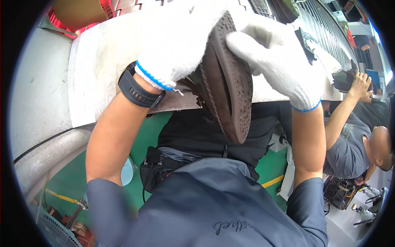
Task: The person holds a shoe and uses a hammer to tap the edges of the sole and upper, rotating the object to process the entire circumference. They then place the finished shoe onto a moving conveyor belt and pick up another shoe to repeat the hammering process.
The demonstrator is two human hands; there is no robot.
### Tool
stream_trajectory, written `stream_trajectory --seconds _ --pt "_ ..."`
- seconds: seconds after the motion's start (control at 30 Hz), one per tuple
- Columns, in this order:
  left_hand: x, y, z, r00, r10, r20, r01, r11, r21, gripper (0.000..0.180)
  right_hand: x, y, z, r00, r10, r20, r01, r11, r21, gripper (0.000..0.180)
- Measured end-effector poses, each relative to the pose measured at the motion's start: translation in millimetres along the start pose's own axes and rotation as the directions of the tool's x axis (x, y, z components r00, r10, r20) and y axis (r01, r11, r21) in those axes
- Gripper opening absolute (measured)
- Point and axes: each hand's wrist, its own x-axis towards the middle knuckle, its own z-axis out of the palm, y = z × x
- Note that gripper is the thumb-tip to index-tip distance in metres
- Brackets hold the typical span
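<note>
A dark brown shoe (235, 82) is held on its side above the edge of the pale work surface, its treaded sole turned to the right. Light stitching runs along the upper, and a narrow dark gap shows between the upper and the sole rim. My left hand (177, 41), in a white knit glove, grips the shoe from the upper's side; its fingertips are hidden. On the sole's side is my right hand (279, 53), gloved alike, with its thumb against the tread and its fingers bent. A black watch (138, 87) sits on my left wrist.
A metal roller conveyor (325, 29) runs along the far right. Dark shoe parts (284, 10) lie at the back. At right, a co-worker in a grey shirt (349, 144) handles a dark shoe (345, 80). A pale rounded pipe (53, 158) lies at left; a blue basket (55, 230) stands below.
</note>
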Motion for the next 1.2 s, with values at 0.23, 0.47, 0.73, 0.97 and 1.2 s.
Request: stream_trajectory --seconds 0.23,0.47,0.73,0.97,1.2 --pt "6 18 21 0.955 0.001 -0.296 -0.023 0.997 -0.07 0.033 -6 10 -5 0.989 -0.028 0.147 0.003 0.986 0.165 0.028" --pt "10 26 13 0.984 -0.066 -0.167 0.048 0.993 -0.109 0.038 -5 8 -5 0.99 -0.035 0.136 0.027 0.998 0.061 0.026" --pt "18 25 14 0.985 -0.05 -0.167 0.018 0.982 -0.19 0.037 -3 13 -1 0.993 -0.096 0.062 0.099 0.993 -0.057 0.039" --pt "31 27 12 0.994 -0.073 -0.076 0.047 0.954 -0.297 0.034 -5 22 0 0.998 0.025 0.061 -0.032 0.994 0.103 0.044" --pt "43 29 21 0.999 0.024 -0.033 -0.033 0.94 -0.338 0.039 -20 34 0 0.992 0.027 0.124 -0.076 0.908 0.411 0.045"
